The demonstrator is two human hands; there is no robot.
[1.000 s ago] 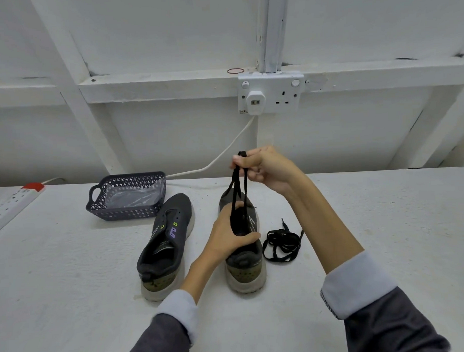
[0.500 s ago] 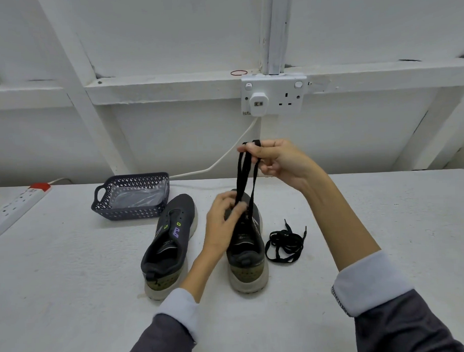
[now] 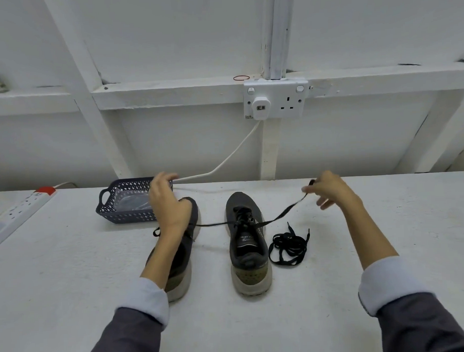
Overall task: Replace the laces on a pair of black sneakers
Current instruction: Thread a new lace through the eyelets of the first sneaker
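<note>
Two black sneakers stand heel-toward-me on the white table. My left hand (image 3: 167, 204) hovers over the left sneaker (image 3: 180, 281) and covers most of it. A black lace (image 3: 279, 215) runs through the upper eyelets of the right sneaker (image 3: 248, 254) and stretches taut out to both sides. My right hand (image 3: 331, 189) pinches its right end between thumb and forefinger, the other fingers spread. The left stretch passes behind my left wrist, its tip poking out beyond; the grip itself is hidden. A second black lace (image 3: 288, 246) lies bunched on the table just right of the right sneaker.
A dark plastic basket (image 3: 121, 215) holding a clear bag sits behind the left sneaker, close to my left hand. A white power strip (image 3: 24, 206) lies at the far left. A wall socket (image 3: 275, 100) with a white cable (image 3: 225, 163) is behind the table.
Both lace ends were held together above the right sneaker. My hands have since moved apart and down, the left over the left sneaker, the right out to the right, pulling the lace flat sideways.
</note>
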